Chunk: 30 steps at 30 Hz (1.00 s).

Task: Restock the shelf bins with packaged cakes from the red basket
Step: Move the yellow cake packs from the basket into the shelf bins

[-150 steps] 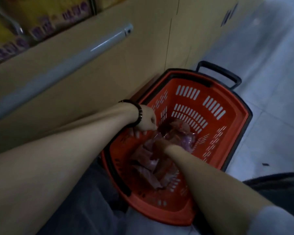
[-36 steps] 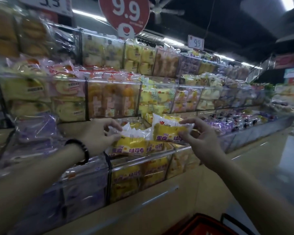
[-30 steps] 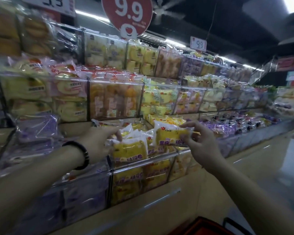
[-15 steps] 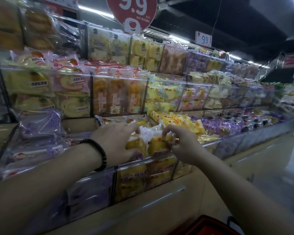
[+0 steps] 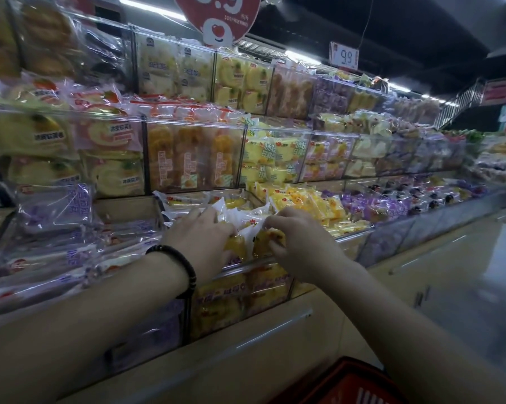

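The left hand (image 5: 205, 243) and the right hand (image 5: 299, 243) sit close together at the centre of the frame, just apart, both reaching into the same clear shelf bin (image 5: 246, 290). The right hand's fingers curl round a yellow packaged cake (image 5: 264, 239) at the bin's front edge. The left hand, with a dark beaded bracelet (image 5: 177, 262) on its wrist, closes over a second yellow cake pack (image 5: 235, 246) just beside the first. White-and-yellow wrappers (image 5: 246, 214) stand piled behind the fingers, and more of the same packs show through the bin's front wall below the hands.

Left of this bin lie purple packs (image 5: 56, 211); to its right, a heap of yellow packets (image 5: 307, 202). On the tier above stand orange cakes (image 5: 187, 158) behind clear panels. A round red price sign (image 5: 216, 13) hangs at the top centre, with a small 9.9 tag (image 5: 344, 57) in the upper right. The red basket (image 5: 348, 386) shows only its rim at the bottom edge, below the right forearm.
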{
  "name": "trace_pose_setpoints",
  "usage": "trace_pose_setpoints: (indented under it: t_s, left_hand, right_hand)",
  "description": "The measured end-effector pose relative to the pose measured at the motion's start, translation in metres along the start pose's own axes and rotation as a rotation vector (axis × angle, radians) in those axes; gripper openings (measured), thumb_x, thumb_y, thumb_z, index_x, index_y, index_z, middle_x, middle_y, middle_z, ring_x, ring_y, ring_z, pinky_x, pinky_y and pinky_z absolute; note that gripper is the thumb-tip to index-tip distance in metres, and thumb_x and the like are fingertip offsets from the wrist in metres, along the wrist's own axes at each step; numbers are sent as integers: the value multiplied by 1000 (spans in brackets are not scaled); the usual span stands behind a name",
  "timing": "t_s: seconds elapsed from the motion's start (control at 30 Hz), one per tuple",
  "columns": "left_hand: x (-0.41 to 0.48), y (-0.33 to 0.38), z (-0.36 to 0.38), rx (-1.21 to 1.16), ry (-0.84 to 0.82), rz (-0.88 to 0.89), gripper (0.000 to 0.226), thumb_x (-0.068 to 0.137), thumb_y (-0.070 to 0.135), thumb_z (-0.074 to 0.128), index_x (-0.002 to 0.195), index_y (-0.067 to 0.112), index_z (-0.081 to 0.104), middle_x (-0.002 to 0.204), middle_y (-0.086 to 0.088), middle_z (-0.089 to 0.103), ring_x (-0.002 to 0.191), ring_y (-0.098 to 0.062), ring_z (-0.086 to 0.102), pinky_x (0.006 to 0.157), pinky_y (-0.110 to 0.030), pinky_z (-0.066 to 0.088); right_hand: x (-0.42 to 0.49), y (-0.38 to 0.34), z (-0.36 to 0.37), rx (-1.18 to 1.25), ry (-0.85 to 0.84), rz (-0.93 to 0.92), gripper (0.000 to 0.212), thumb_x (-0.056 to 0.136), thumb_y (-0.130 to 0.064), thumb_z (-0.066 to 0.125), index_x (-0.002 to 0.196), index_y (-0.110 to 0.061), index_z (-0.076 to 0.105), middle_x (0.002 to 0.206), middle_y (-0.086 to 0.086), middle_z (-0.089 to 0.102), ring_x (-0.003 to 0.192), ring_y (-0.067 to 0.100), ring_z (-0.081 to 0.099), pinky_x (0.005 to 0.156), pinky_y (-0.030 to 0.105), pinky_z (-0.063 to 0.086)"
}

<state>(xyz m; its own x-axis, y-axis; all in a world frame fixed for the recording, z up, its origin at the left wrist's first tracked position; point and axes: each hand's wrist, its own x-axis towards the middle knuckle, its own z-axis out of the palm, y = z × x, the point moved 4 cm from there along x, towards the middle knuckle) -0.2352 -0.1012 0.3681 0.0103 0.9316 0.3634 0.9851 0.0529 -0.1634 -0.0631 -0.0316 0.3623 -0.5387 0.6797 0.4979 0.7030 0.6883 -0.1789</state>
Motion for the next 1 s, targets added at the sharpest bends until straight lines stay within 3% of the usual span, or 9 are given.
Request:
trace_pose_setpoints:
  t_s: [0.13,0.23,0.3,0.37,0.5,0.57,0.73,0.9,1.0]
  left_hand:
    - [-8,-2,-4,-145,13,2,50,95,55,57,140,36,48,134,2,46,133,-24,40,108,-43,44]
    - [-15,3,-12,-226,159,18,46,94,49,61,135,32,50,132,3,48,130,-23,42,106,-40,45]
    - [-22,14,-18,-277,284,77,33,93,43,64,122,32,55,118,7,52,116,-20,49,95,-37,50]
    - [-30,32,-22,-403,305,169,20,91,37,69,106,32,58,100,13,54,95,-10,54,79,-30,53]
    - [-48,86,5,-670,63,278,9,91,36,73,95,31,66,83,16,64,74,4,58,60,-11,42]
    - [-52,116,35,-696,-149,301,10,94,44,69,99,36,68,88,16,68,75,4,60,61,-14,44]
    - [-61,179,137,-594,-681,333,28,98,54,60,117,35,68,105,15,68,92,-5,64,78,-28,55]
    - [-66,217,229,-478,-893,414,32,100,52,58,119,29,70,84,21,58,76,-1,56,67,-22,43]
    - [-54,232,272,-465,-1001,412,31,101,46,59,118,23,70,89,12,71,70,-5,65,57,-14,49]
  right_hand:
    - [6,2,-8,149,-102,42,42,100,-28,63,141,-30,60,141,-6,57,127,17,53,97,33,49]
    - [-10,12,-18,334,45,83,46,98,-23,68,143,-27,58,138,-9,61,122,11,59,96,32,55]
    - [-27,23,-21,346,201,88,37,97,-19,68,133,-26,64,125,-9,66,117,10,61,97,35,56]
    - [-45,36,-19,364,249,115,21,95,-20,70,115,-26,70,103,-10,70,98,9,66,85,36,60]
    - [-88,71,1,380,61,268,3,93,-24,73,92,-26,76,79,-6,75,75,9,72,74,39,62]
    - [-116,89,21,367,-121,328,6,96,-25,71,94,-24,77,80,-4,77,75,11,74,73,41,63]
    - [-191,129,84,275,-508,427,13,100,-31,68,95,-23,78,78,-6,75,70,10,71,63,28,52]
    - [-259,177,149,231,-715,570,16,102,-34,66,95,-23,75,85,-11,70,76,5,64,68,24,45]
    - [-287,215,187,229,-756,716,16,99,-29,68,92,-19,77,88,-2,77,79,15,73,63,22,47]
